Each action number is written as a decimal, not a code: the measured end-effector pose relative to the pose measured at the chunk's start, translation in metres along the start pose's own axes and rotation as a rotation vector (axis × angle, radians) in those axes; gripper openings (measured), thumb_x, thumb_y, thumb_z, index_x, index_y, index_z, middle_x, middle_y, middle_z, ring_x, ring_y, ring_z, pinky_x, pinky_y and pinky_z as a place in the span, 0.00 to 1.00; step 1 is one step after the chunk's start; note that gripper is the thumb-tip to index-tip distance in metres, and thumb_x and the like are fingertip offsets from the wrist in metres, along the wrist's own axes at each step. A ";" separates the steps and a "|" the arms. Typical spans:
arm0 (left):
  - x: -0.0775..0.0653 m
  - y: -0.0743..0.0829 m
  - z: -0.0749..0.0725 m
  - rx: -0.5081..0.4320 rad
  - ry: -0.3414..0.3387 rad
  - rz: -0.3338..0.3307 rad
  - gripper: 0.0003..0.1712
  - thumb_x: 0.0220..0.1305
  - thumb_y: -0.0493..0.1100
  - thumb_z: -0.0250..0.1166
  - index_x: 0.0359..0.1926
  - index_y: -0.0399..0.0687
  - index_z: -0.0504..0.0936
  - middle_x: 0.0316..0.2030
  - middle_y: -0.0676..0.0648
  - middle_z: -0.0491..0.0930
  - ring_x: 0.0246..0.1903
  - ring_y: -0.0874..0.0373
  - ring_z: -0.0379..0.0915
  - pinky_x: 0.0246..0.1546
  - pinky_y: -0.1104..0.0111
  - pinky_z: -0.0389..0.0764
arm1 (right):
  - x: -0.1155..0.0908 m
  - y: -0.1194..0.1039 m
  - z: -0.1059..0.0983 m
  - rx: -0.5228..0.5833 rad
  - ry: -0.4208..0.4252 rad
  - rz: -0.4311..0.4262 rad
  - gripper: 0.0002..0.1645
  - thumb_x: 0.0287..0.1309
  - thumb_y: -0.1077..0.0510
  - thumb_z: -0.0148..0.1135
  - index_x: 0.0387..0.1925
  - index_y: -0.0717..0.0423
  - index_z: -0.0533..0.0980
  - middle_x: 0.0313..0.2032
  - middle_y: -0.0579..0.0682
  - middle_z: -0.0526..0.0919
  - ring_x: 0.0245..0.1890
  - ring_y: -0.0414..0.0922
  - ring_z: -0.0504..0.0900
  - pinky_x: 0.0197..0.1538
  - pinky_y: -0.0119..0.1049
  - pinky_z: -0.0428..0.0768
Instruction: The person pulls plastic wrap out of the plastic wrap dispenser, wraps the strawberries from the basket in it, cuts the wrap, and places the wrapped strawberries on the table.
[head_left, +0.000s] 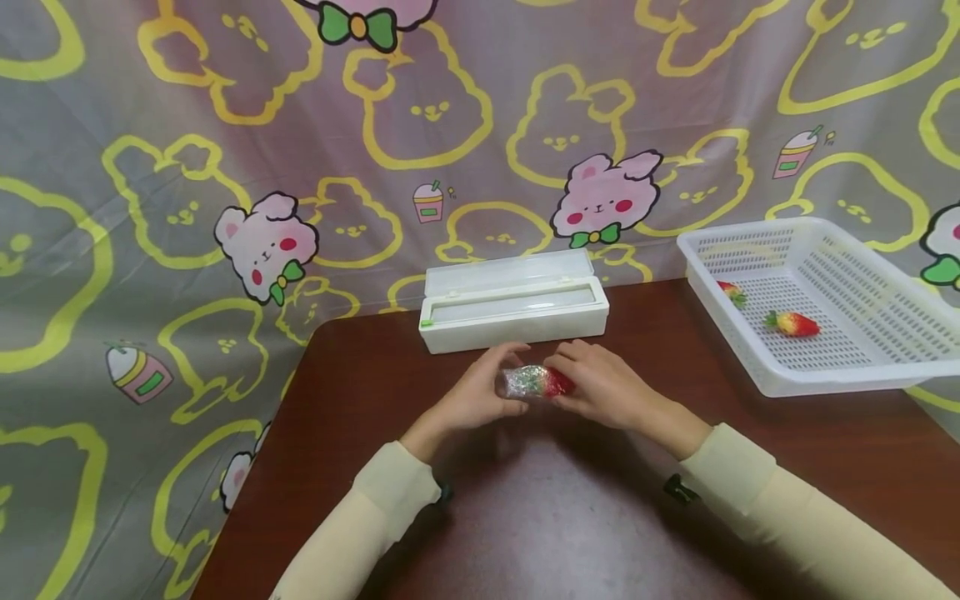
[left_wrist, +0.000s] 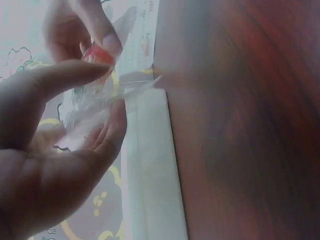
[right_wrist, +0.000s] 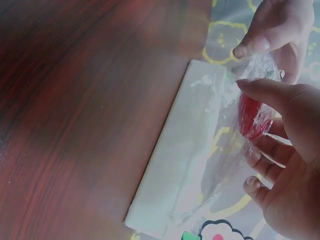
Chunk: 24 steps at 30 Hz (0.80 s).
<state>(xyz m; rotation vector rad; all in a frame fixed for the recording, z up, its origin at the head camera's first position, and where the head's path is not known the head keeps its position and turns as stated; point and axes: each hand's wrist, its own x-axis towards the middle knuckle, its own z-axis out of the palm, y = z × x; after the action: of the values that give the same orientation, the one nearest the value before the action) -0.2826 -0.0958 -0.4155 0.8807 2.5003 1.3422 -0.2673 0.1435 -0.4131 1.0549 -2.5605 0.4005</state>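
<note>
A red strawberry [head_left: 557,382] wrapped in clear cling film [head_left: 522,382] is up between both hands, over the table. My left hand [head_left: 477,390] curls its thumb and fingers round the filmy, leafy end. From the other side, my right hand [head_left: 603,385] grips the red end between thumb and fingers. In the right wrist view the film lies crinkled over the strawberry [right_wrist: 252,117], and a loose sheet hangs off below it. Loose film [left_wrist: 85,107] also shows between the left thumb and fingers in the left wrist view. Just behind the hands stands a white cling film dispenser box [head_left: 517,332], its lid raised.
On the right of the brown table [head_left: 360,392] is a white perforated basket [head_left: 847,382]. Inside it lie two strawberries, one nearer [head_left: 797,324] and one partly hidden by the basket's wall [head_left: 697,287]. A patterned curtain [head_left: 480,75] hangs behind the table.
</note>
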 end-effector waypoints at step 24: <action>-0.002 0.003 0.019 -0.442 0.074 -0.174 0.29 0.63 0.42 0.74 0.62 0.37 0.76 0.51 0.41 0.81 0.44 0.56 0.81 0.49 0.53 0.84 | -0.002 -0.012 0.000 -0.096 0.065 -0.017 0.27 0.45 0.52 0.83 0.49 0.53 0.84 0.44 0.49 0.79 0.45 0.49 0.73 0.47 0.45 0.76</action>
<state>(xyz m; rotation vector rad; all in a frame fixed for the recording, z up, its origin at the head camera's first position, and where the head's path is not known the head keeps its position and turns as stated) -0.2718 -0.0820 -0.4242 0.5139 2.1325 1.7878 -0.2575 0.1365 -0.4119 1.0124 -2.4851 0.2995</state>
